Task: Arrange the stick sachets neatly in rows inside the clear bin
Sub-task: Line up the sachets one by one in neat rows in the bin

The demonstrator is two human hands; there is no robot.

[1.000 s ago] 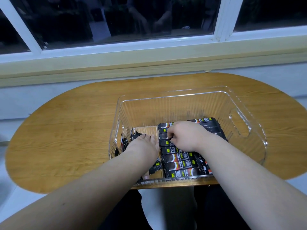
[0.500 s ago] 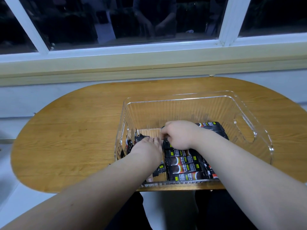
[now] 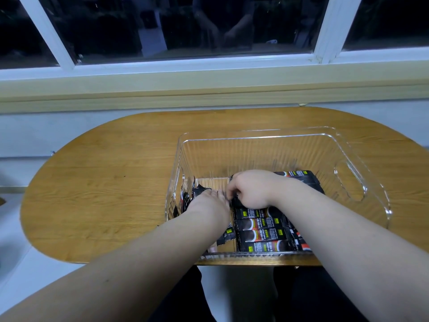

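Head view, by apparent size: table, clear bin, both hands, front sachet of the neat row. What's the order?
1. Table
2. Clear bin
3. Right hand and left hand: they look alike, so they are not ranked.
4. Front sachet: as long as a hand but far thinner.

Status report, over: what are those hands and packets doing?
Right hand pinching black stick sachets, rowed right side of clear plastic bin; left hand on loose ones, grip hidden. No obstruction.

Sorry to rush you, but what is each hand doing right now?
Left hand: open, fingers resting on the loose sachets.
Right hand: fingers curled, pinching a stick sachet.
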